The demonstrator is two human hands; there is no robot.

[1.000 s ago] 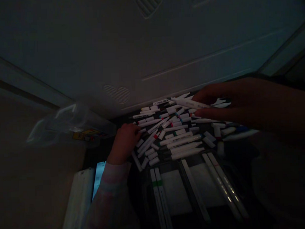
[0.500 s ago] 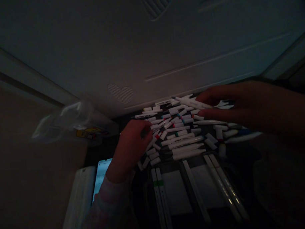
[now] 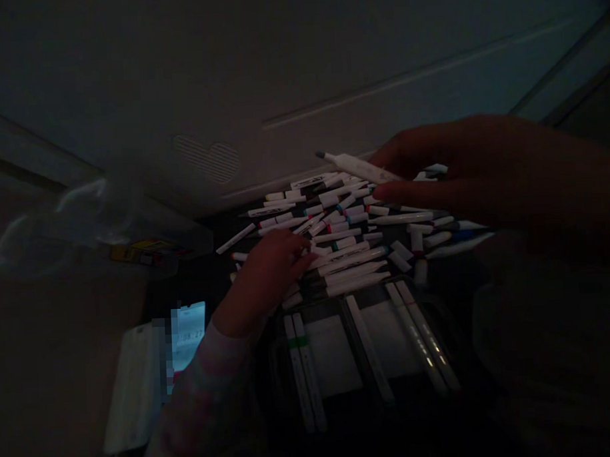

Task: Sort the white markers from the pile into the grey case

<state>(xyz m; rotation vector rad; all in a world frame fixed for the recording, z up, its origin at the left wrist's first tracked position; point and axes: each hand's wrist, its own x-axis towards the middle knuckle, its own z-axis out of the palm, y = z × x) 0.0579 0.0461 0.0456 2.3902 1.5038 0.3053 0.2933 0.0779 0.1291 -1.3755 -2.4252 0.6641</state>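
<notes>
The scene is very dark. A heap of white markers (image 3: 345,244) with coloured bands lies on a dark surface. My right hand (image 3: 463,176) pinches one white marker (image 3: 355,165) between thumb and fingers, held above the heap's far side with its grey tip pointing up-left. My left hand (image 3: 266,276), in a pale striped sleeve, rests on the heap's near-left edge with its fingers stretched out over the markers. Nothing shows in its grasp.
A dark case (image 3: 339,350) with a few markers laid in its slots sits just in front of the heap. A lit phone screen (image 3: 189,336) glows at lower left beside a white object. A clear plastic bag (image 3: 59,224) lies at left. A white panel with a heart-shaped grille (image 3: 205,158) stands behind.
My right hand has lifted its marker clear of the heap, tip tilted up. My left hand slid rightward onto the markers and its fingers flattened. The view shifted slightly.
</notes>
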